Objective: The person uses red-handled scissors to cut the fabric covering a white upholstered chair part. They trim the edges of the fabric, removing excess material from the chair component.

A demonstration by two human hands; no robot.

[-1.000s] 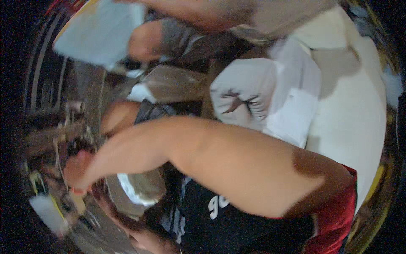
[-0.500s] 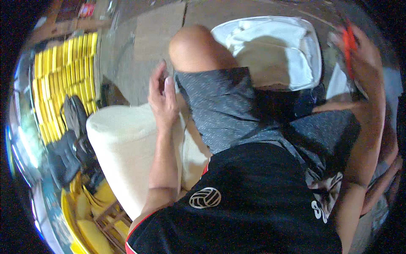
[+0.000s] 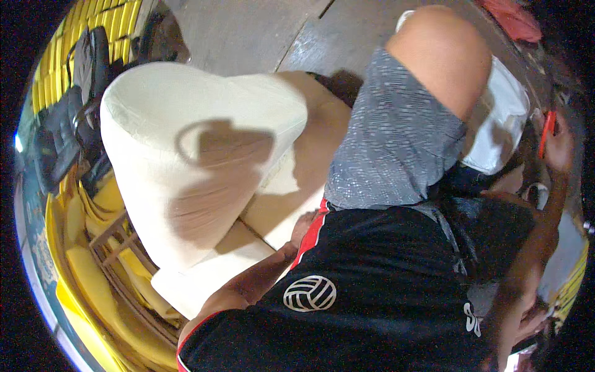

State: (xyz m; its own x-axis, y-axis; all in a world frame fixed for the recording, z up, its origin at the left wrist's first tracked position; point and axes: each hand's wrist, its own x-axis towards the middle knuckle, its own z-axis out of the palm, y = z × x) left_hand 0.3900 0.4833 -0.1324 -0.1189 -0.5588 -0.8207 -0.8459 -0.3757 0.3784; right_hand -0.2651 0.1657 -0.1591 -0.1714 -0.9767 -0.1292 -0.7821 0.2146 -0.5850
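My right hand (image 3: 559,147) is at the far right, closed around a slim red object (image 3: 548,133) whose kind I cannot make out. My left hand (image 3: 302,228) is down at my left side, by the red trim of my black shirt. Its fingers are mostly hidden there, and it lies next to the seat of a cream upholstered sofa (image 3: 155,149). Beyond my bent knee, partly covered by it, is a white fabric-covered piece (image 3: 501,127), like a cushion.
Several yellow slabs (image 3: 52,80) are stacked at the far left, with dark bags (image 3: 90,62) before them. A yellow padded piece with a brown frame (image 3: 114,248) stands left of the sofa. Red cloth (image 3: 514,18) lies at the upper right on the grey floor (image 3: 248,37).
My view has turned left, so the sofa shows more fully. My left hand has dropped from above the sofa to my side. My right hand still holds the red object, lower in view.
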